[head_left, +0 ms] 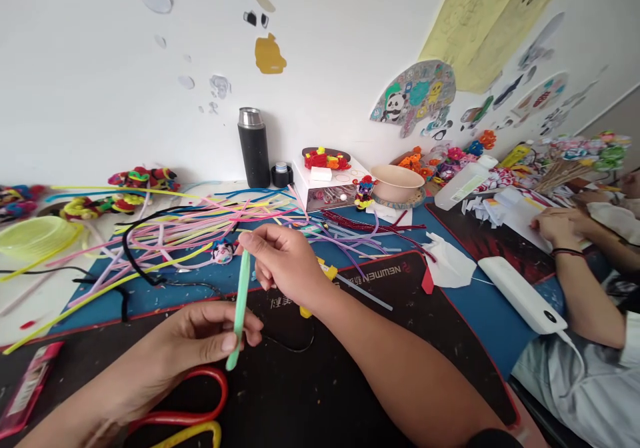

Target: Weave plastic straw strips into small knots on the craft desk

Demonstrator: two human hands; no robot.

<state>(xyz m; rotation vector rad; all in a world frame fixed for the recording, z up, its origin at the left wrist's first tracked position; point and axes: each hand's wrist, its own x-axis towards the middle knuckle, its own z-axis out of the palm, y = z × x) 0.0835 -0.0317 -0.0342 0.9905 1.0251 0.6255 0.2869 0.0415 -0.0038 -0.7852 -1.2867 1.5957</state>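
Note:
A short bundle of mint-green pipe cleaners (242, 295) stands nearly upright between my two hands. My left hand (207, 335) pinches it near the lower end, thumb in front. At its top end, my right hand (280, 258) is closed on it with thumb and fingertips. Under my left wrist lie scissors with red and yellow handles (220, 395), their blades hidden. Just behind my right hand are a small painted doll head (223, 251) and a yellow piece (327, 269), partly covered by my forearm.
Many loose pipe cleaners (175, 228) spread across the back left. A black thermos (254, 148), a white box (330, 188) and a beige bowl (397, 185) stand by the wall. To the right are a white power bank (523, 295) and another person's hands (555, 225).

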